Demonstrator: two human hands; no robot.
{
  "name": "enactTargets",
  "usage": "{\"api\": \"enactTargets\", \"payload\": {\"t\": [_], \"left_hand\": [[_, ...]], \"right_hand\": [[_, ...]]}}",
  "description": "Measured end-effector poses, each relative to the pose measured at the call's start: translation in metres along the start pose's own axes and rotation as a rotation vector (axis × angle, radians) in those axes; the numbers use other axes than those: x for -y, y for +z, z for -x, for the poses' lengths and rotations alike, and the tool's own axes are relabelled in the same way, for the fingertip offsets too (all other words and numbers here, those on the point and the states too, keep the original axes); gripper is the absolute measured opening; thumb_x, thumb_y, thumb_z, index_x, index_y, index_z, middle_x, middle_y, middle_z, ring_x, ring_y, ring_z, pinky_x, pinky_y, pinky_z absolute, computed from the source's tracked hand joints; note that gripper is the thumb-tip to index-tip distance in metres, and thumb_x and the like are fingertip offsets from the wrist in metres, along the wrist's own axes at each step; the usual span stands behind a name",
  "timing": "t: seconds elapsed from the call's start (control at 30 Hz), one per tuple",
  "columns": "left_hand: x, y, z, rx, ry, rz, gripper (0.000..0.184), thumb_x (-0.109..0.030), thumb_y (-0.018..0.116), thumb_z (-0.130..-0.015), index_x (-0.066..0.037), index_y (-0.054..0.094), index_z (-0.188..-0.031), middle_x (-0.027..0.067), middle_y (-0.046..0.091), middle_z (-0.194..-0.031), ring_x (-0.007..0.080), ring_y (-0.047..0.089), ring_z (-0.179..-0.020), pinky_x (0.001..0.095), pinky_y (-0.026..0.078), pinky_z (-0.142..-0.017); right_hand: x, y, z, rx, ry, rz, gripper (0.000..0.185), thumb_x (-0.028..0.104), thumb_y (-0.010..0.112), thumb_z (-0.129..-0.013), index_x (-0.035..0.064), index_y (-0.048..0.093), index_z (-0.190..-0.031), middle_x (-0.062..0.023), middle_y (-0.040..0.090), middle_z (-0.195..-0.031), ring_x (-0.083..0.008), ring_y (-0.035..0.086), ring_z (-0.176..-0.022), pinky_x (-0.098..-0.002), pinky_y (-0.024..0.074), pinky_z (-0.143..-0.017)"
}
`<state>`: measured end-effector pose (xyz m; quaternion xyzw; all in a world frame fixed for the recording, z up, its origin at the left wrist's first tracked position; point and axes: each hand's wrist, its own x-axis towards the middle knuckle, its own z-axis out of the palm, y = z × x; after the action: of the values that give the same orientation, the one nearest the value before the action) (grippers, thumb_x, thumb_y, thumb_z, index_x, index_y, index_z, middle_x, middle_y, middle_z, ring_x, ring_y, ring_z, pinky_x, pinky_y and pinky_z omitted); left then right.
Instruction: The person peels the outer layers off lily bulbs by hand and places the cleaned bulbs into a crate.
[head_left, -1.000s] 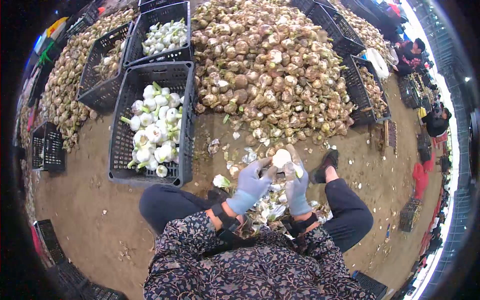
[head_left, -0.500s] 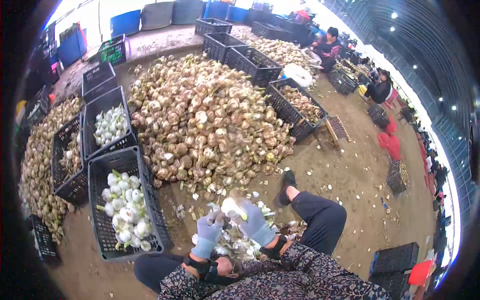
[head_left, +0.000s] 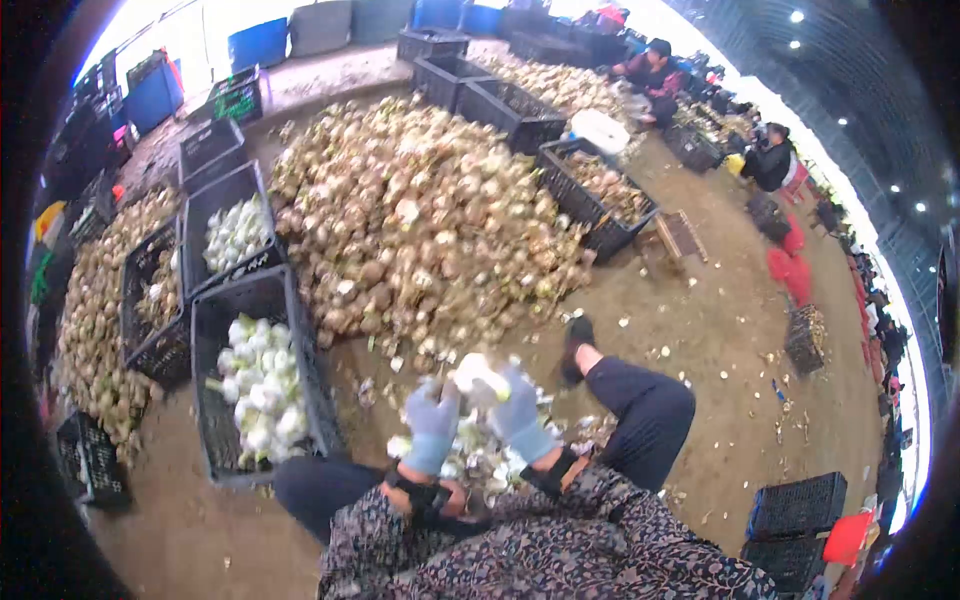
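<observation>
A whitish garlic bulb point(head_left: 478, 373) is up between my two gloved hands, its outline blurred. My right hand point(head_left: 520, 418), in a pale grey-blue glove, is closed on the bulb from the right. Just to the left of the bulb is my left hand point(head_left: 431, 428), gloved alike; its fingers are smeared by motion, so I cannot tell whether it touches the bulb. Below both hands, white peelings point(head_left: 478, 450) litter the ground between my legs. A black crate point(head_left: 325, 412) on my left holds cleaned white garlic bulbs point(head_left: 262, 385).
A large heap of unpeeled garlic point(head_left: 420, 220) rises in front. More black crates stand around it, including one with garlic point(head_left: 595, 205) at right and one with white bulbs point(head_left: 232, 240) at left. Two people point(head_left: 652, 80) sit farther back. Stacked crates point(head_left: 795, 510) lie at lower right.
The garlic bulb and both hands have risen slightly, away from my body. The bulb shows more fully above the fingers. The whole view has shifted a little.
</observation>
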<state>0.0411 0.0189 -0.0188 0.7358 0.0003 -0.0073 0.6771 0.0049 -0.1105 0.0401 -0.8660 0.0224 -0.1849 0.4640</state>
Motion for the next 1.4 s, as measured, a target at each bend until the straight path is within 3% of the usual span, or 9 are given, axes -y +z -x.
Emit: {"api": "enactTargets", "payload": {"t": [0.2, 0.5, 0.6, 0.7, 0.83, 0.97, 1.07, 1.17, 1.4], "left_hand": [[0.065, 0.021, 0.003, 0.131, -0.317, -0.017, 0.016, -0.011, 0.055, -0.083, 0.0, 0.065, -0.087, 0.0143, 0.064, -0.073, 0.0227, 0.065, -0.073, 0.0356, 0.049, -0.066], [0.001, 0.001, 0.013, -0.108, -0.125, 0.464, 0.047, -0.03, 0.028, -0.101, 0.0, 0.043, -0.133, 0.0115, 0.056, -0.122, 0.0184, 0.058, -0.102, 0.032, 0.045, -0.087], [0.043, 0.014, 0.02, 0.061, -0.845, 0.864, 0.039, -0.04, 0.041, -0.096, -0.01, 0.063, -0.105, 0.008, 0.065, -0.091, 0.0191, 0.061, -0.08, 0.0326, 0.049, -0.069], [0.134, 0.047, 0.079, -0.029, -0.832, 0.656, 0.037, -0.043, 0.046, -0.093, -0.01, 0.064, -0.095, 0.0045, 0.064, -0.083, 0.0184, 0.059, -0.07, 0.0337, 0.047, -0.06], [0.159, 0.052, 0.116, 0.455, -0.111, 0.491, 0.019, -0.029, 0.056, -0.089, -0.012, 0.064, -0.089, -0.0015, 0.06, -0.079, 0.0138, 0.054, -0.066, 0.029, 0.043, -0.053], [0.12, 0.044, 0.068, 0.398, -0.443, 0.529, 0.022, -0.028, 0.055, -0.091, -0.009, 0.065, -0.092, 0.0011, 0.063, -0.08, 0.0132, 0.057, -0.068, 0.0289, 0.045, -0.056], [0.033, 0.011, 0.041, 0.185, -1.078, 0.611, 0.032, -0.032, 0.048, -0.096, -0.005, 0.065, -0.101, 0.0033, 0.066, -0.089, 0.0145, 0.061, -0.081, 0.0288, 0.049, -0.064], [0.06, 0.009, 0.063, 0.387, -0.663, 0.574, 0.032, -0.011, 0.06, -0.087, -0.002, 0.06, -0.118, 0.0102, 0.065, -0.11, 0.0153, 0.06, -0.093, 0.0274, 0.05, -0.077], [0.07, 0.018, 0.052, 0.294, -0.974, 0.786, 0.049, -0.01, 0.052, -0.092, -0.005, 0.036, -0.138, 0.0144, 0.05, -0.128, 0.0222, 0.057, -0.107, 0.0329, 0.049, -0.088]], "right_hand": [[-0.001, 0.007, -0.005, 0.034, 0.689, -1.341, 0.036, 0.033, 0.044, -0.098, 0.0027, 0.059, -0.111, -0.008, 0.067, -0.097, -0.0211, 0.065, -0.08, -0.0358, 0.0543, -0.07], [-0.017, 0.021, -0.005, 0.119, 0.612, -0.887, 0.036, 0.031, 0.055, -0.094, 0.0058, 0.058, -0.12, -0.0057, 0.067, -0.092, -0.0162, 0.065, -0.068, -0.0298, 0.0537, -0.056], [-0.022, 0.048, -0.014, 0.278, 0.734, -0.765, 0.031, 0.023, 0.056, -0.091, 0.0021, 0.061, -0.114, -0.0059, 0.067, -0.091, -0.0155, 0.064, -0.068, -0.029, 0.0529, -0.057], [-0.019, 0.083, -0.044, 0.483, 0.75, -0.661, 0.031, 0.018, 0.057, -0.09, -0.003, 0.059, -0.113, -0.0073, 0.067, -0.089, -0.016, 0.064, -0.07, -0.0284, 0.0532, -0.062], [0.06, 0.129, -0.09, 0.867, 0.786, -1.06, 0.068, 0.018, 0.058, -0.09, 0.001, 0.022, -0.145, -0.008, 0.06, -0.101, -0.0186, 0.064, -0.084, -0.0352, 0.0557, -0.072], [0.065, 0.136, -0.106, 0.926, 0.531, -1.129, 0.057, 0.024, 0.052, -0.092, 0.0109, 0.031, -0.144, -0.0142, 0.054, -0.124, -0.0236, 0.066, -0.091, -0.0298, 0.0533, -0.069], [-0.007, 0.098, -0.158, 0.664, 0.453, -0.735, 0.051, 0.013, 0.058, -0.087, 0.0023, 0.043, -0.135, -0.0105, 0.061, -0.111, -0.0165, 0.064, -0.085, -0.0289, 0.0519, -0.074], [-0.145, 0.039, -0.194, 0.49, 0.385, -0.076, 0.037, 0.028, 0.059, -0.089, 0.0002, 0.061, -0.114, -0.0121, 0.067, -0.101, -0.0189, 0.064, -0.085, -0.0315, 0.0504, -0.074], [-0.248, 0.014, -0.171, 0.892, 0.129, 0.895, 0.063, 0.046, 0.067, -0.074, 0.0135, 0.053, -0.126, -0.0169, 0.062, -0.115, -0.034, 0.06, -0.103, -0.0405, 0.0473, -0.088]]}}
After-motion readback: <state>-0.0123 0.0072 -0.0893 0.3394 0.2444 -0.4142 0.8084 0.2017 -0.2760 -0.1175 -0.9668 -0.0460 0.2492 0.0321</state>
